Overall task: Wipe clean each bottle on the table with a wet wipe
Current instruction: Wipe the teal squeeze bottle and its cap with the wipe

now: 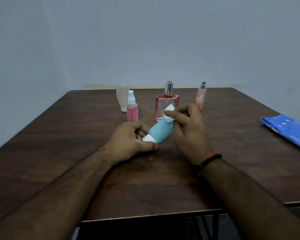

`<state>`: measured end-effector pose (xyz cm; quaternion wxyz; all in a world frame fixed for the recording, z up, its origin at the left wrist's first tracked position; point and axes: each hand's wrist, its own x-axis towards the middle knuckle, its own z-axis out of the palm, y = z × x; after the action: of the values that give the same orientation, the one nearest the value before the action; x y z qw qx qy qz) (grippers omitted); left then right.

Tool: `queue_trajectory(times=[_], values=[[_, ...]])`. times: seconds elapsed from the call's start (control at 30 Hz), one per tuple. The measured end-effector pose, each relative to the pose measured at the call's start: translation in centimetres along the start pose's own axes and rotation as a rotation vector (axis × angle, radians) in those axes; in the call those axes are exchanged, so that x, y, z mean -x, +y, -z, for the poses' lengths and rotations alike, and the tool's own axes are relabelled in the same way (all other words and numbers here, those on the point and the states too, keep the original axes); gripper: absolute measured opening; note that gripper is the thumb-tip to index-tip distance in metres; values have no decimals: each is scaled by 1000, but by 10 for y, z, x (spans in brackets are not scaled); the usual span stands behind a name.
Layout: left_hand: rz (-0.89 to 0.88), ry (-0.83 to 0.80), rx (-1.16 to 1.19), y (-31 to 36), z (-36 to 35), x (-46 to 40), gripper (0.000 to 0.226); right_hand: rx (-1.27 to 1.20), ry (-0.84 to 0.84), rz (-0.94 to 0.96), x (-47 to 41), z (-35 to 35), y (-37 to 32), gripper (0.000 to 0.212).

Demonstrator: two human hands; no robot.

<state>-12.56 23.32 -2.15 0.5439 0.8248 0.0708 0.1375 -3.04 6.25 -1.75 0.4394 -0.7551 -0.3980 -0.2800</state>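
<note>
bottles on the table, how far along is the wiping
Nothing shows as finished; cleanliness can't be judged from here. In hand: the left hand holds the teal bottle by its white cap end while the right hand presses a wet wipe on its far end. Still standing behind: the clear ribbed bottle, pink spray bottle, square red-edged bottle and slim orange bottle.
</note>
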Motion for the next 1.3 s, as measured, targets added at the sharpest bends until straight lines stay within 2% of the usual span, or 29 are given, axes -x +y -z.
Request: queue_trajectory(times=[0.13,0.23,0.37,0.57,0.63,0.77,0.83,0.97,1.07,1.13,1.23,1.3], values=[[0,7,103,-5,1,-2,28,-4,-244,209,8,-2,-13,35],[-15,16,172,-7,1,-3,27,-34,-320,285,11,-1,-18,33],[-9,-2,255,-6,2,-3,32,-62,-268,267,10,4,-15,24],[46,2,381,-1,1,-3,53,-54,46,58,3,5,-5,21],[48,6,396,-1,2,-3,55,-56,25,78,4,4,-5,22],[21,34,420,-4,3,-4,50,-87,-176,192,11,2,-12,23],[16,36,422,-6,3,-4,47,-115,-211,193,12,2,-14,20],[30,-31,442,-5,4,-4,53,-127,-155,179,9,4,-10,18],[53,-94,463,-4,6,-4,61,-104,17,96,4,4,-2,21],[64,-144,434,-3,7,-3,58,-86,105,21,1,6,2,23],[70,-183,430,-2,7,-3,55,-90,111,22,1,6,3,26],[71,-180,456,-2,7,-3,52,-108,37,97,5,5,-1,27]])
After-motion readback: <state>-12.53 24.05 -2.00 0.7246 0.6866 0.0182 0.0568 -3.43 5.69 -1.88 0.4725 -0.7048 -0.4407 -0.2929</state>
